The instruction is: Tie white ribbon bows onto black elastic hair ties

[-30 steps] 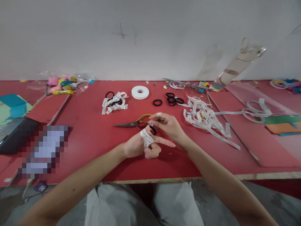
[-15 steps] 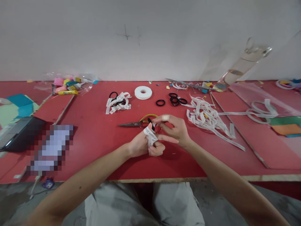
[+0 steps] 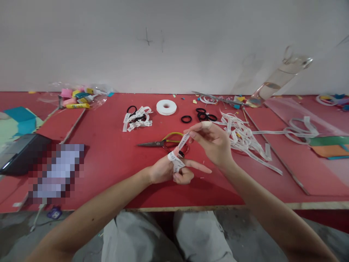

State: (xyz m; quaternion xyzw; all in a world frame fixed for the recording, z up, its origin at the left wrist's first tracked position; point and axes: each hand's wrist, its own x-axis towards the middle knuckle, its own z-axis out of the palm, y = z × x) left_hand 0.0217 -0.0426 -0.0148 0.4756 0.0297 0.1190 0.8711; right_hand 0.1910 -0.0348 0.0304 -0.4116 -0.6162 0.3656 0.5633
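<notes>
Right hand pinches printed ribbon above the handles of the scissors, left hand sits on the scissors' near side, ribbon looped around it under curled fingers, index finger extended, white roll beyond the scissors.

Head-worn view of the table, seen from above its near edge.
The single camera faces forward and down, near enough to frame the left hand and right hand; the lap shows below the table's near edge, the wall beyond its far edge.
</notes>
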